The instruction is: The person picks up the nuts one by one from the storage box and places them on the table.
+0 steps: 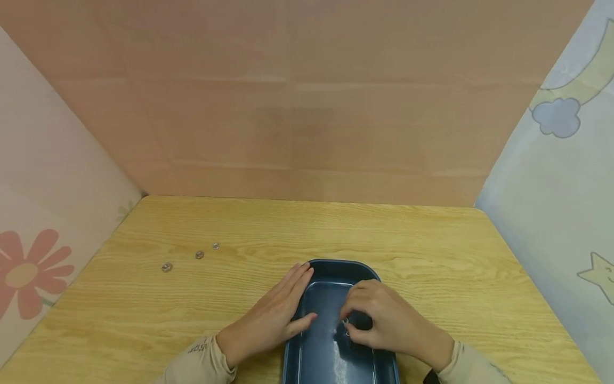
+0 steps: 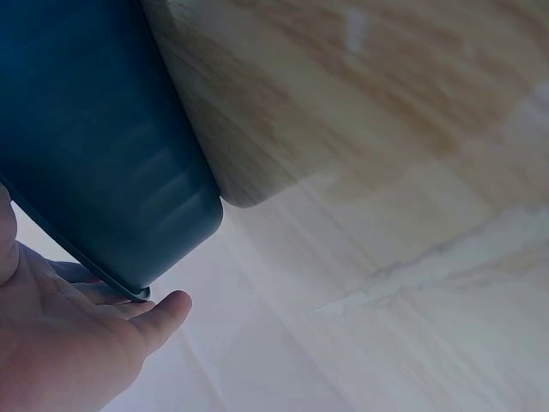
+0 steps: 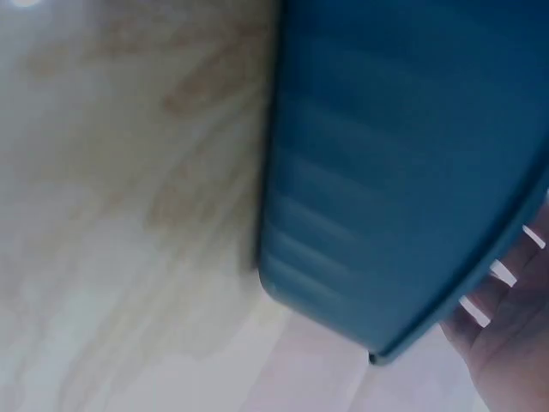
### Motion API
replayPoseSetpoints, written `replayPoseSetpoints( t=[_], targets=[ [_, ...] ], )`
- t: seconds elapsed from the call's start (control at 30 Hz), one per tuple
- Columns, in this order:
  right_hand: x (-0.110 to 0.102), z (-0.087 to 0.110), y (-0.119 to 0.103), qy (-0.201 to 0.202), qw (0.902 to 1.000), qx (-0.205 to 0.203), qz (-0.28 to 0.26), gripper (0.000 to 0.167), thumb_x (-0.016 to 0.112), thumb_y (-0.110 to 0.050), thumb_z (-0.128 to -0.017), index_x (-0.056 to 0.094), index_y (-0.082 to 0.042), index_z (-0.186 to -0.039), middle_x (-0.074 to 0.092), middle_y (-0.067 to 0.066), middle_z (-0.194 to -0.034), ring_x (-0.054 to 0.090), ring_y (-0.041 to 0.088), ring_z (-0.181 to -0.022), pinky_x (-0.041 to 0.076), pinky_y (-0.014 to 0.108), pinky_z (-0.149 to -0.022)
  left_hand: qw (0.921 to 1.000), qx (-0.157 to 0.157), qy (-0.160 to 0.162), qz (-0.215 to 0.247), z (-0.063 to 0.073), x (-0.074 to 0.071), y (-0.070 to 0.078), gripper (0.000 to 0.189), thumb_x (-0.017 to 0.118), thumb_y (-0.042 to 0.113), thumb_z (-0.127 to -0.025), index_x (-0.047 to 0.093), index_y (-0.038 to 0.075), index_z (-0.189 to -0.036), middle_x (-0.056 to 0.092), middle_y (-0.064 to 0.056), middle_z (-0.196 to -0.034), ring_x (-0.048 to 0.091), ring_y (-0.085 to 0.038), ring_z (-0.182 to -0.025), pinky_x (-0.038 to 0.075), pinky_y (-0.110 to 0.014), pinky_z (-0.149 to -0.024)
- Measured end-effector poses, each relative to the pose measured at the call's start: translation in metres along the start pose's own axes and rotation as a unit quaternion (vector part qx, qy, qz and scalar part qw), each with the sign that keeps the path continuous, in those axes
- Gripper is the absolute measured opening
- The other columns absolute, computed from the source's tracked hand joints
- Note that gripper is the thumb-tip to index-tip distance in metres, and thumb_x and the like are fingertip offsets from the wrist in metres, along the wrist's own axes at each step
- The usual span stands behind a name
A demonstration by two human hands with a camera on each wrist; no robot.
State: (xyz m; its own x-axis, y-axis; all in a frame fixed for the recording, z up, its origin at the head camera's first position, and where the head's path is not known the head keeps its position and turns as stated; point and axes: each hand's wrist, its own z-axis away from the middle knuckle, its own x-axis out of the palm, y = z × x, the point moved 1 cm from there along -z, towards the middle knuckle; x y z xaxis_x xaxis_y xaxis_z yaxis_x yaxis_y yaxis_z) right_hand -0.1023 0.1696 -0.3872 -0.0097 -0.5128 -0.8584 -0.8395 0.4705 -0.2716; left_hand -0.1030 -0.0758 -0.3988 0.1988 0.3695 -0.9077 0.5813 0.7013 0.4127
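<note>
A dark blue rectangular tray (image 1: 314,301) stands at the front of the table. My left hand (image 1: 273,312) rests along its left rim with the fingers straight and the thumb reaching over the inside. Over the tray's right part, my right hand (image 1: 379,314) has its fingers curled and pinches a small shiny metal ring (image 1: 345,321) between thumb and index finger. A second tiny shiny spot (image 1: 347,334) shows beside the thumb; its kind is too small to tell. In the left wrist view, the left fingers (image 2: 159,322) lie at the tray's rim.
Three small round metal pieces, a larger one (image 1: 167,267), a middle one (image 1: 199,255) and a smaller one (image 1: 216,246), lie in a slanting row on the wood-grain table (image 1: 431,240). A brown panel (image 1: 288,106) closes the back, with patterned panels at both sides.
</note>
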Motion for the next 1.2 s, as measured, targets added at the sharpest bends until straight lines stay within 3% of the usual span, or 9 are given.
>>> replayPoseSetpoints(
  t=[0.3,0.5,0.8,1.2],
  targets=[
    [-0.020,0.001,0.011,0.028,0.9988,0.012,0.038,0.016,0.080,-0.014,-0.076,0.073,-0.025,-0.086,0.067,-0.018,-0.088,0.064,0.004,-0.086,0.057,0.037,-0.080,1.0000,-0.002,0.001,0.003,-0.001,0.001,0.001,0.078,0.060,0.041,-0.098,0.023,0.005,-0.157,0.021,-0.016,-0.165,0.022,-0.034,-0.152,0.031,-0.052,-0.119],
    [-0.032,0.004,0.024,0.079,0.9941,0.020,0.072,0.023,0.084,-0.011,-0.066,0.072,-0.024,-0.082,0.068,-0.019,-0.083,0.063,0.004,-0.081,0.057,0.036,-0.075,0.9999,-0.011,-0.003,0.004,-0.001,0.001,0.001,0.079,0.058,0.044,-0.098,0.022,0.008,-0.158,0.019,-0.014,-0.166,0.019,-0.031,-0.153,0.029,-0.051,-0.120],
    [-0.041,0.012,0.043,0.113,0.9897,0.048,0.074,0.026,0.081,-0.006,-0.063,0.072,-0.021,-0.083,0.069,-0.015,-0.082,0.063,0.005,-0.079,0.051,0.016,-0.075,0.9999,-0.008,0.006,0.006,-0.001,0.001,0.000,0.080,0.060,0.043,-0.097,0.023,0.006,-0.157,0.021,-0.015,-0.165,0.020,-0.031,-0.153,0.029,-0.050,-0.120],
    [-0.043,0.024,0.062,0.123,0.9848,0.082,0.092,0.027,0.080,-0.003,-0.063,0.072,-0.020,-0.083,0.068,-0.014,-0.080,0.062,0.006,-0.077,0.047,0.012,-0.076,0.9998,-0.011,0.007,0.015,0.000,0.001,0.000,0.081,0.062,0.042,-0.096,0.024,0.006,-0.157,0.022,-0.015,-0.165,0.021,-0.031,-0.153,0.030,-0.051,-0.119]
  ],
)
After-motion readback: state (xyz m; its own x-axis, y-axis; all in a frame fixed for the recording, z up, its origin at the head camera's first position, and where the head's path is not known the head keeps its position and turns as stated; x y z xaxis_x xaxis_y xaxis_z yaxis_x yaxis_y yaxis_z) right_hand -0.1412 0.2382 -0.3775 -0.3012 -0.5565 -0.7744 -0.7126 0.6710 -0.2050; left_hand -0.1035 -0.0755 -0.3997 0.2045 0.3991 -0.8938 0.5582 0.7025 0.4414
